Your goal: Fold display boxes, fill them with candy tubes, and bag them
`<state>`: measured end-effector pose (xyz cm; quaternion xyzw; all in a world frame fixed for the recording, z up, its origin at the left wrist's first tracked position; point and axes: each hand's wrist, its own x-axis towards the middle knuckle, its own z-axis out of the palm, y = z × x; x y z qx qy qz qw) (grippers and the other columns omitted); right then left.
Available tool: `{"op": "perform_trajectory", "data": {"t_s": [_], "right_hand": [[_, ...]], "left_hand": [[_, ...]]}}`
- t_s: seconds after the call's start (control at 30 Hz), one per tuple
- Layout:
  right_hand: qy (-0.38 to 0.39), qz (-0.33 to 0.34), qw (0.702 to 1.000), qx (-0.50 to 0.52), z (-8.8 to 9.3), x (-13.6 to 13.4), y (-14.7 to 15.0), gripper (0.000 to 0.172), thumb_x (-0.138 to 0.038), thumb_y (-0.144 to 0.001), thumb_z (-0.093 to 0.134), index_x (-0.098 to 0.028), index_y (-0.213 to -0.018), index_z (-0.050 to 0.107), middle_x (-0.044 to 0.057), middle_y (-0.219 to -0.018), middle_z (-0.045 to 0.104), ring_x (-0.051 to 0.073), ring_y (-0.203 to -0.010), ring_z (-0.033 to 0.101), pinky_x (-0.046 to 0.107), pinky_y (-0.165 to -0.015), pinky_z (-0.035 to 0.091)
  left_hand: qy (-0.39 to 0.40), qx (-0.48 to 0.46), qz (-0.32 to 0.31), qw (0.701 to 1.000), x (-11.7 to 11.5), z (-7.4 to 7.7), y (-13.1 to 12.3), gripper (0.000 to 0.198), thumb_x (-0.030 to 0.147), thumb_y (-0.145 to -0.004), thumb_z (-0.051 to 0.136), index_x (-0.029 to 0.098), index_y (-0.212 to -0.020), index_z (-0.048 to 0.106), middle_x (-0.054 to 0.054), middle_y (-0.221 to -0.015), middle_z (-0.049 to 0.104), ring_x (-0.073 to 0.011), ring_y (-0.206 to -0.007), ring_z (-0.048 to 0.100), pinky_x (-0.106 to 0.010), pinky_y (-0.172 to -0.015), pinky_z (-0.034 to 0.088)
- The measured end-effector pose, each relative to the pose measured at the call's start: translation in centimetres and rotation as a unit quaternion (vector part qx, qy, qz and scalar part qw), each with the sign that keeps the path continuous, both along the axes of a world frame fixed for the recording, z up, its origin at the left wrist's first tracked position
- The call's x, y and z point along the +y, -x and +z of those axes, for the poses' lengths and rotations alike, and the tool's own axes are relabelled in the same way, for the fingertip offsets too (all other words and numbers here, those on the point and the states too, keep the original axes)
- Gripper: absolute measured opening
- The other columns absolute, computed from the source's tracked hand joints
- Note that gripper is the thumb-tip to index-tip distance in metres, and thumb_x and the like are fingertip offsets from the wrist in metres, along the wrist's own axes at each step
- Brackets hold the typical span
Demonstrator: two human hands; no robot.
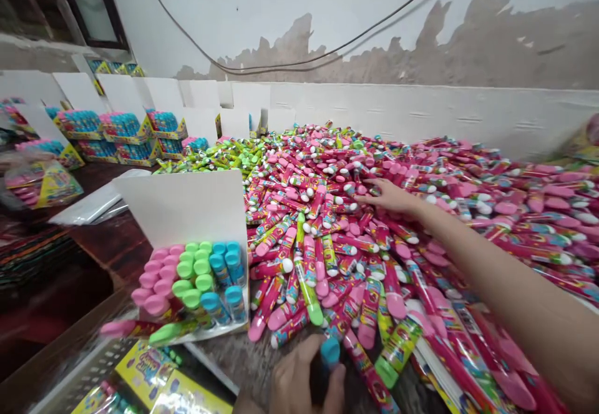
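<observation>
At the bottom centre, my left hand (292, 379) is closed around a blue-capped tube (330, 353); most of the tube is hidden by the fingers. My right hand (393, 198) reaches far forward onto a heap of pink-capped tubes (322, 198), fingers stretched out and touching them. Left of the heap stands a white display box (187, 205), its lid flap upright. Rows of pink, green and blue capped tubes (194, 270) stand in it, with gaps in the blue rows. One pink and one green tube (174, 331) lie along its front edge.
Green-capped tubes (224, 153) lie behind the box. Filled display boxes (124, 128) are stacked at the back left, near a plastic bag (105, 198). Below left, a basket (79, 373) holds yellow printed packs (175, 386). Another person's hand (12, 161) shows at the far left.
</observation>
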<state>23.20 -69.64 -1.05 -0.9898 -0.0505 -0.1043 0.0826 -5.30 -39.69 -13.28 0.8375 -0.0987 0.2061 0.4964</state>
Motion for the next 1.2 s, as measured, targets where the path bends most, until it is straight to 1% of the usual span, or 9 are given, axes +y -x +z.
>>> {"op": "perform_trajectory", "data": {"t_s": [0.1, 0.2, 0.33, 0.43, 0.53, 0.63, 0.8, 0.97, 1.2], "right_hand": [[0.026, 0.042, 0.999, -0.009, 0.1, 2.5, 3.9, 0.072, -0.063, -0.076, 0.052, -0.012, -0.126, 0.054, 0.02, -0.134, 0.046, 0.035, -0.122, 0.048, 0.045, -0.098, 0.043], [0.045, 0.117, 0.99, -0.068, -0.1, 5.9, 9.1, 0.057, -0.054, -0.084, 0.043, -0.014, -0.123, 0.058, 0.02, -0.137, 0.043, 0.034, -0.121, 0.049, 0.046, -0.098, 0.043], [0.034, 0.244, 0.963, -0.113, -2.2, 9.9, 16.1, 0.042, -0.048, -0.087, 0.044, -0.022, -0.111, 0.065, 0.015, -0.137, 0.047, 0.03, -0.121, 0.05, 0.047, -0.1, 0.043], [0.015, 0.276, 0.953, -0.121, -4.7, 12.2, 19.9, 0.033, -0.043, -0.086, 0.048, -0.026, -0.108, 0.066, 0.012, -0.134, 0.051, 0.029, -0.121, 0.05, 0.048, -0.098, 0.044], [0.006, 0.293, 0.951, -0.098, -6.3, 13.9, 21.8, 0.032, -0.036, -0.086, 0.049, -0.026, -0.113, 0.062, 0.012, -0.135, 0.051, 0.028, -0.121, 0.05, 0.049, -0.097, 0.045], [-0.004, 0.292, 0.952, -0.09, -6.2, 14.5, 22.1, 0.029, -0.032, -0.085, 0.05, -0.024, -0.11, 0.063, 0.013, -0.134, 0.051, 0.029, -0.12, 0.051, 0.049, -0.097, 0.046], [-0.001, 0.285, 0.952, -0.109, -5.1, 13.9, 21.2, 0.024, -0.031, -0.085, 0.051, -0.022, -0.101, 0.067, 0.013, -0.123, 0.059, 0.029, -0.113, 0.056, 0.049, -0.092, 0.048], [0.012, 0.28, 0.941, -0.187, -4.2, 14.5, 20.6, 0.024, -0.03, -0.085, 0.05, -0.021, -0.1, 0.068, 0.013, -0.12, 0.061, 0.029, -0.111, 0.057, 0.048, -0.091, 0.049], [-0.067, 0.281, 0.918, -0.271, -2.2, 19.2, 21.2, 0.026, -0.035, -0.089, 0.049, -0.021, -0.102, 0.066, 0.011, -0.116, 0.063, 0.027, -0.106, 0.059, 0.046, -0.087, 0.05]], "left_hand": [[0.069, 0.076, -0.078, 0.992, 0.4, 0.6, 0.0, 0.027, 0.037, -0.085, 0.053, 0.024, -0.109, 0.054, -0.005, -0.087, 0.071, -0.0201, -0.077, 0.067, -0.032, -0.072, 0.056], [0.162, 0.149, -0.137, 0.966, 1.9, 3.3, 0.5, 0.033, 0.045, -0.086, 0.051, 0.021, -0.11, 0.051, -0.006, -0.086, 0.069, -0.016, -0.068, 0.065, -0.026, -0.063, 0.055], [0.24, 0.102, -0.223, 0.939, 7.0, 11.3, 0.6, 0.029, 0.044, -0.087, 0.052, 0.019, -0.101, 0.049, -0.008, -0.099, 0.066, -0.0151, -0.076, 0.065, -0.026, -0.067, 0.055], [0.167, 0.03, -0.174, 0.97, 11.8, 17.3, -1.7, 0.026, 0.038, -0.082, 0.059, 0.019, -0.095, 0.047, -0.003, -0.092, 0.063, -0.0144, -0.078, 0.064, -0.025, -0.065, 0.055], [0.026, 0.052, -0.176, 0.983, 15.4, 20.4, -5.7, 0.026, 0.034, -0.078, 0.061, 0.017, -0.091, 0.048, -0.001, -0.091, 0.059, -0.0143, -0.078, 0.063, -0.026, -0.064, 0.054], [-0.217, 0.079, -0.198, 0.953, 16.9, 20.8, -9.2, 0.024, 0.033, -0.078, 0.06, 0.013, -0.09, 0.054, -0.003, -0.085, 0.063, -0.0151, -0.078, 0.062, -0.027, -0.071, 0.052], [-0.54, 0.087, -0.133, 0.827, 16.7, 20.7, -11.2, 0.021, 0.029, -0.081, 0.058, 0.014, -0.091, 0.066, -0.008, -0.09, 0.07, -0.0193, -0.081, 0.065, -0.028, -0.073, 0.049], [-0.607, 0.104, -0.092, 0.783, 14.0, 20.8, -10.9, 0.017, 0.021, -0.064, 0.072, 0.011, -0.077, 0.071, -0.016, -0.089, 0.071, -0.0323, -0.087, 0.065, -0.036, -0.073, 0.05], [-0.593, 0.106, -0.066, 0.795, 12.7, 21.3, -10.9, 0.022, 0.026, -0.056, 0.082, 0.014, -0.073, 0.072, -0.011, -0.082, 0.071, -0.0273, -0.081, 0.066, -0.03, -0.069, 0.05]]}}
